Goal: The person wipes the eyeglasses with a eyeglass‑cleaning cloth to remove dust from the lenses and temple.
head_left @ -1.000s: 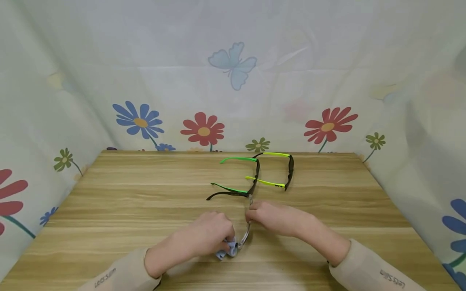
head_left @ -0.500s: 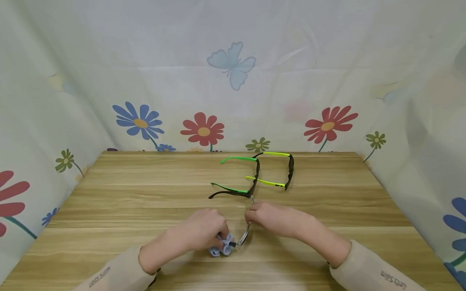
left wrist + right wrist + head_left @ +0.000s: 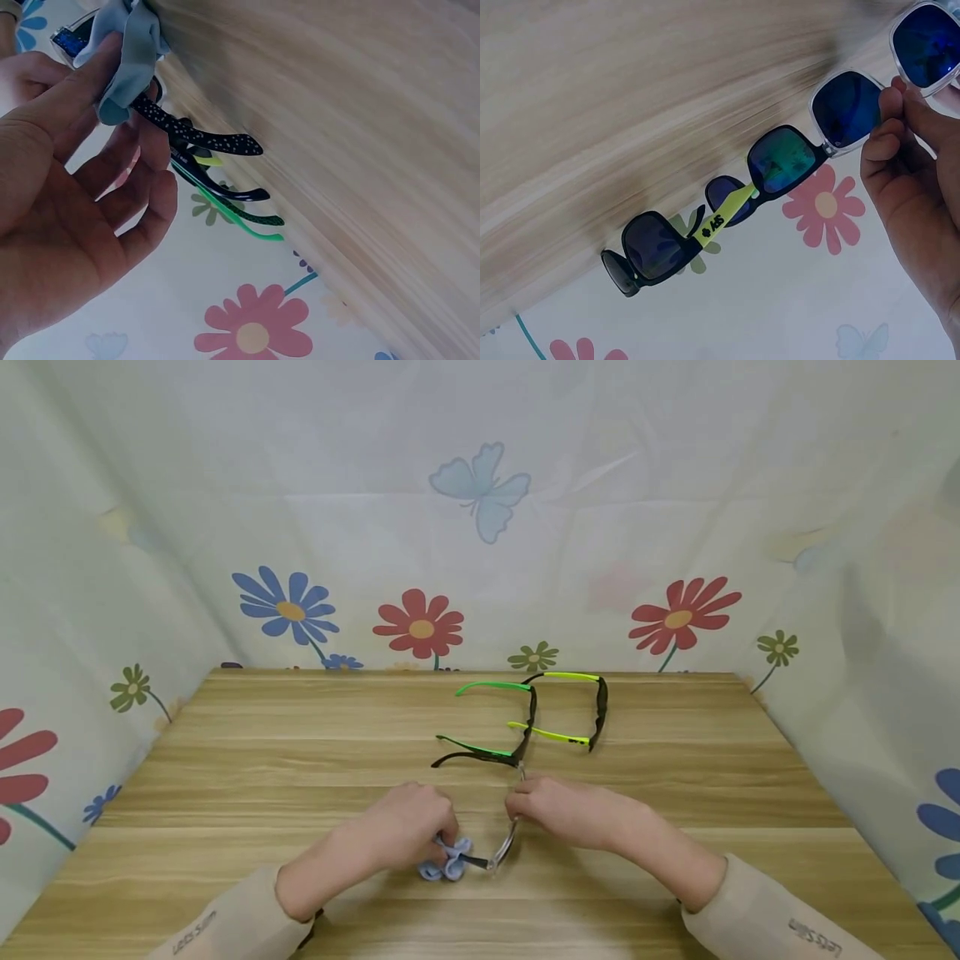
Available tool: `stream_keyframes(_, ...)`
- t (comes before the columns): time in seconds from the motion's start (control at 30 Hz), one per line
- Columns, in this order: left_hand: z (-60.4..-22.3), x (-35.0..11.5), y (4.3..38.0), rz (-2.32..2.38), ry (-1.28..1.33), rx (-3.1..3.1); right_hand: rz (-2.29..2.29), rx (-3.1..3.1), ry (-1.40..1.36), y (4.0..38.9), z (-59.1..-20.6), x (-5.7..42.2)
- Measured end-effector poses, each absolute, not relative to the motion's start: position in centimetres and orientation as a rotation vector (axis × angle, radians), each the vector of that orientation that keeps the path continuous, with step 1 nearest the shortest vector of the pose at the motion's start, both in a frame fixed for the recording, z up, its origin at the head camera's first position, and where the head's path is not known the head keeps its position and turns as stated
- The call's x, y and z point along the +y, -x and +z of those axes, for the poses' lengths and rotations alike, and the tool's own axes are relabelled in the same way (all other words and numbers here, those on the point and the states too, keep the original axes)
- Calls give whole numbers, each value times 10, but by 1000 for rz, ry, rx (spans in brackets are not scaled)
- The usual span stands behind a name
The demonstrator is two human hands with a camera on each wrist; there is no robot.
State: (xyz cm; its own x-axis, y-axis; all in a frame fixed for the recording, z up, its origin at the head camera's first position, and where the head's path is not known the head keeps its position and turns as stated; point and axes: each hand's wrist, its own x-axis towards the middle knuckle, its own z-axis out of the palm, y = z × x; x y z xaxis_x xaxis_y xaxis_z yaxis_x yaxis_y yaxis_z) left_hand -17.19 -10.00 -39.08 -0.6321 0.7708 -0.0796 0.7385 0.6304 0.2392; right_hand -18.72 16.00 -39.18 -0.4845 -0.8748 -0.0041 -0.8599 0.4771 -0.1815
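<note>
Clear-framed sunglasses (image 3: 505,848) with blue mirrored lenses (image 3: 845,109) stand on the wooden table, their temples pointing left. My right hand (image 3: 558,810) pinches them at the bridge between thumb and fingers. With thumb and fingers, my left hand (image 3: 408,827) pinches a light blue cloth (image 3: 444,865) folded around the near black temple (image 3: 474,861). In the left wrist view, the speckled tip of a black temple (image 3: 217,141) sticks out past the cloth (image 3: 135,64). The inner face of the near temple is hidden by cloth and fingers.
Green-templed sunglasses (image 3: 531,710) stand just beyond, close to the far end of the clear frame. Farther back right are yellow-templed sunglasses (image 3: 601,710). A flowered curtain (image 3: 480,560) surrounds the table (image 3: 300,718) at the back and sides.
My left hand has slid left with the cloth along the near temple, so more of the black temple by the hinge shows. The right hand has kept its place at the bridge.
</note>
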Motion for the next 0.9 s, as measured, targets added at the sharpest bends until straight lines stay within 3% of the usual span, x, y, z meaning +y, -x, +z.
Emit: stream_keyframes(0.9,-395,-130,189,359,-1206,2688,-134,2657,1596,187,-392,168)
